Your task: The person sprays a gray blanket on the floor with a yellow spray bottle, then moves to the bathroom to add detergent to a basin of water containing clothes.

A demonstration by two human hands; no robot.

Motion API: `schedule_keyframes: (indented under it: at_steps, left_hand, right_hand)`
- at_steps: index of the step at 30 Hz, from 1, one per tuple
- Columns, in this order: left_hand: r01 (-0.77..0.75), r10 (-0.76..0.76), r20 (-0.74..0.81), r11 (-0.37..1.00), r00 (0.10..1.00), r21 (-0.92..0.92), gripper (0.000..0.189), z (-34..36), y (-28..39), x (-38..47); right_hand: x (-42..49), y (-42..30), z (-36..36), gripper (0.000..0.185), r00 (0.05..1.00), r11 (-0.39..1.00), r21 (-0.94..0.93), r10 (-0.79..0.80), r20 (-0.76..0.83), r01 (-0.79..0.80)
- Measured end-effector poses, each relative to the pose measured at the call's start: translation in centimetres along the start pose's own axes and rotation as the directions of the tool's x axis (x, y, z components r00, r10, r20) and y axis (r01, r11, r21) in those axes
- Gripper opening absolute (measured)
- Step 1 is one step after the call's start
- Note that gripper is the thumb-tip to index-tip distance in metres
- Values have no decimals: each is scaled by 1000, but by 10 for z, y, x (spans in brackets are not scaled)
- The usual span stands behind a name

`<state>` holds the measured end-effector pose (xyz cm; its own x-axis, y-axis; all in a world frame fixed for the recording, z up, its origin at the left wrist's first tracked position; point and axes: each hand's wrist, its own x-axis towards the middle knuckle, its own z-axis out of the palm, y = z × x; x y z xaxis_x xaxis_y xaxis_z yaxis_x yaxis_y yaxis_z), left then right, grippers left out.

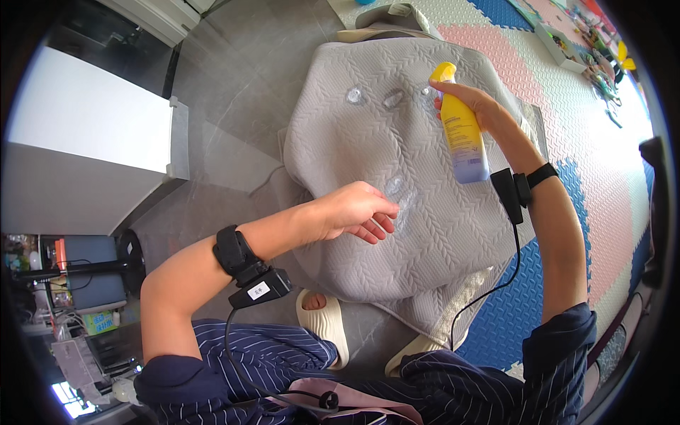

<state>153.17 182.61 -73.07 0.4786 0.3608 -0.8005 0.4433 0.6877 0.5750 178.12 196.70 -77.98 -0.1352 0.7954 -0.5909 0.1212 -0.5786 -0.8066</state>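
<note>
My right hand grips a yellow spray bottle by its neck, with the yellow nozzle head towards the top of the view. Below it lies a grey quilted cover, draped over something low that it hides. White foamy wet patches mark the cloth: one at the upper left, one at the upper middle, one beside the nozzle and a smeared one lower down. My left hand is empty, fingers loosely bent, over or near that smeared patch; whether it touches the cloth I cannot tell.
Interlocking foam mats cover the floor at the right, with a tray of small items at the upper right. A white cabinet stands at the left on grey tile. Cables hang from both wrist devices. My slippers are close below the cover.
</note>
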Motion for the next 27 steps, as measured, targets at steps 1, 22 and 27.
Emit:
schedule_keyframes:
  at_steps: [1,22,27]
  left_hand:
    - [-1,1,0,1000,1000,2,35,0,1,0]
    - [-9,9,-11,1000,1000,-21,32,-2,-5,-5]
    - [0,-1,-24,999,1000,-41,31,-5,-7,-7]
  right_hand:
    - [-1,0,1,50,1000,1000,-9,-6,-9,5]
    - [13,8,2,40,993,992,52,118,26,-119]
    - [23,12,5,43,982,983,121,121,148,-139]
